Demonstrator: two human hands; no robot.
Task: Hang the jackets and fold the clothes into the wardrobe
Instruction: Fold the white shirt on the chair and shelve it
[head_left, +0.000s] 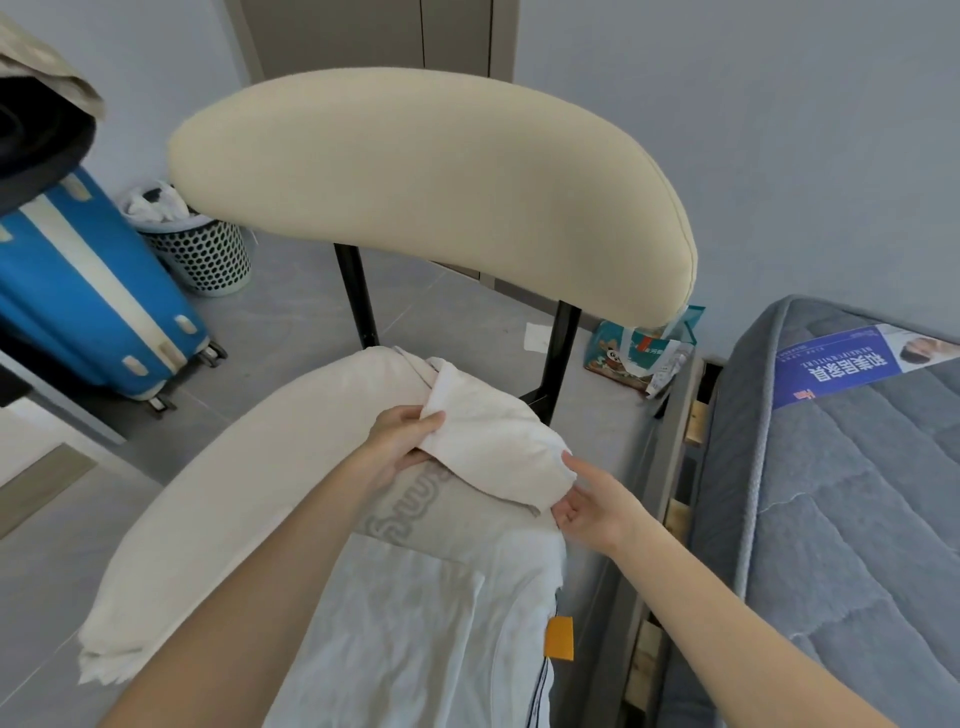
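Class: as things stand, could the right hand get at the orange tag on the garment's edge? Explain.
Probably yes. The right hand is open, gripping nothing; the orange tag sits uncovered at the right edge of the white garment, with nothing lying between them.

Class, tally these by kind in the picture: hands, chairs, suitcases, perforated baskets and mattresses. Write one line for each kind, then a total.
hands: 2 (left hand, gripping the white garment; right hand)
chair: 1
blue suitcase: 1
basket: 1
mattress: 1
Total: 6
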